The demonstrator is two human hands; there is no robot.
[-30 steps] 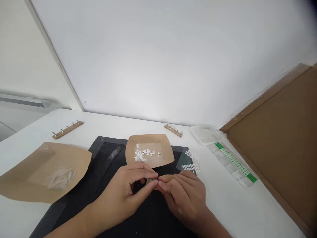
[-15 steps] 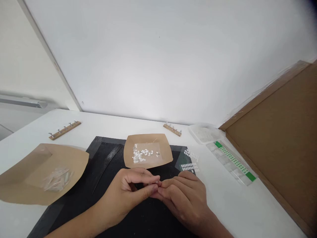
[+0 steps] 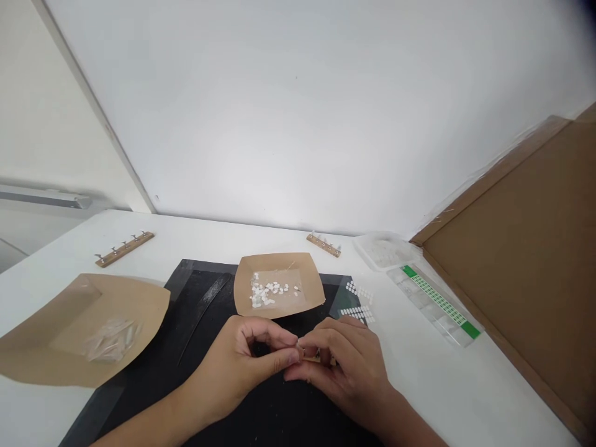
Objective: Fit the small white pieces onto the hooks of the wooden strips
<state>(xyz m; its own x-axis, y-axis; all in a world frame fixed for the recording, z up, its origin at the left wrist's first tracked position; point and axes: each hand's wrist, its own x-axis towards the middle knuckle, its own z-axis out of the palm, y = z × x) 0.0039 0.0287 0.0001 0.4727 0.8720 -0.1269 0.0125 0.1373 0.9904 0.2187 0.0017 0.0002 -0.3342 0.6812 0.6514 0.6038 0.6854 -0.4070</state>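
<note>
My left hand (image 3: 254,357) pinches with thumb and index finger at something tiny that I cannot make out. Its fingertips meet those of my right hand (image 3: 347,366), whose fingers curl around a small wooden strip (image 3: 311,358), mostly hidden, with small dark bits on it. Both hands are over a black mat (image 3: 265,403). Just beyond them stands a brown paper tray (image 3: 305,264) holding small white ovals (image 3: 264,293). White oval stickers (image 3: 356,311) on a clear sheet lie by the right hand.
At left, a larger paper tray (image 3: 51,329) holds small clear plastic pieces (image 3: 112,340). Wooden strips with metal prongs lie at the back left (image 3: 125,249) and back centre (image 3: 323,244). A clear container (image 3: 384,251) and a green-labelled plastic packet (image 3: 440,304) lie near the brown board (image 3: 516,273) at right.
My right hand's fingers have opened out a little from the left fingertips, and the wooden strip now shows between them. My left hand keeps its pinch. The view has shifted slightly.
</note>
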